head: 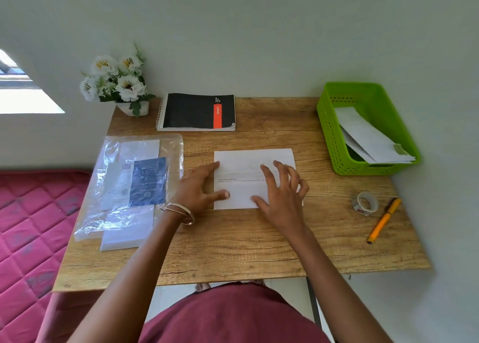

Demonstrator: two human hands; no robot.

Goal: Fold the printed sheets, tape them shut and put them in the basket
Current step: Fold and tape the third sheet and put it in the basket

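At the centre of the wooden table [233, 244] we find the printed sheet [241, 161], folded so that its upper flap lies over the middle and one line of print shows below the fold edge. We see the left hand [199, 187] at the sheet's left edge, fingers extended and nearly straight, with the forefinger tip touching the upper left part and the thumb tip resting on the lower left part; it grips nothing. We see the right hand [280, 195] lying over the sheet's right half, fingers spread and slightly bent, thumb on the paper near the lower edge (whether every fingertip presses down, we cannot tell). We note two bangles [181, 211] on the left wrist.

At the table's far right corner stands the green basket [334, 135], holding folded white sheets [368, 135]. Near the right edge lie the tape roll [365, 203] and, just beside it, an orange pen [383, 221]. A black spiral notebook [197, 112] lies at the back, a pot of white flowers [116, 83] at the back left corner, and a clear plastic packet of paper [129, 187] at the left.
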